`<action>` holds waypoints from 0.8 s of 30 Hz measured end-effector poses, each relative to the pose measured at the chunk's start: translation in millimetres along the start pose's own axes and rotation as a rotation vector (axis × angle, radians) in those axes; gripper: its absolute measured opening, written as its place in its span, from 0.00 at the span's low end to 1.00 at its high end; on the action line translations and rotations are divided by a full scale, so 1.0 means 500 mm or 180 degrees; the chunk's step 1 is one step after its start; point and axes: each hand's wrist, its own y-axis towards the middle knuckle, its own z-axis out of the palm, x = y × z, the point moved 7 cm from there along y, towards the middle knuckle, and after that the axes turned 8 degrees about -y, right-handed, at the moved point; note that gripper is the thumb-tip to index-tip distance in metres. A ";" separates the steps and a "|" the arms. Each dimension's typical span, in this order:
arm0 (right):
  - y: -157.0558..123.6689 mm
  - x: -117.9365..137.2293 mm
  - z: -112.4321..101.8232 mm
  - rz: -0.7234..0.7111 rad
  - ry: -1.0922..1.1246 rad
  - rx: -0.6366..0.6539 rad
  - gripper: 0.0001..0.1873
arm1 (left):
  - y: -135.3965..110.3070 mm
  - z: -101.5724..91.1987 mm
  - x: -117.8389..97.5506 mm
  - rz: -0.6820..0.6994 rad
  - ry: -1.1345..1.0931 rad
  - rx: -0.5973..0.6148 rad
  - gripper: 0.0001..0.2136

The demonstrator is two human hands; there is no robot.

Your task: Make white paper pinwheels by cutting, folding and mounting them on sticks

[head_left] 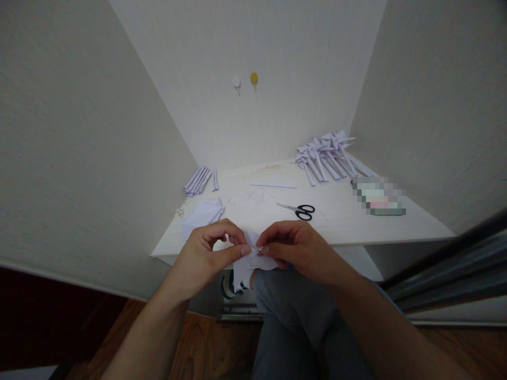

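Both hands meet just in front of the table's near edge, above my lap. My left hand (208, 253) pinches a small folded piece of white paper (245, 264) between thumb and fingers. My right hand (295, 245) pinches the same paper from the other side, fingertips almost touching the left thumb. Part of the paper hangs down below the hands. Black-handled scissors (300, 210) lie on the white table (348, 221) just beyond my right hand.
A pile of folded paper pieces (328, 155) lies at the back right, a smaller bundle of paper strips (201, 181) at the back left. A single strip (273, 185) and flat paper sheets (203, 214) lie between. Walls close in the table on three sides.
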 end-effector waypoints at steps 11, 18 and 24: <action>0.002 -0.004 0.002 0.0018 0.0015 0.0048 0.05 | -0.001 0.012 -0.004 -0.0036 0.0214 0.0164 0.05; 0.004 -0.007 0.001 0.0022 0.0110 0.0022 0.05 | -0.007 0.021 -0.010 0.0076 0.0405 0.0075 0.05; 0.007 -0.010 -0.001 0.0027 0.0134 -0.0049 0.06 | -0.011 0.016 -0.017 0.0261 0.0623 -0.0148 0.04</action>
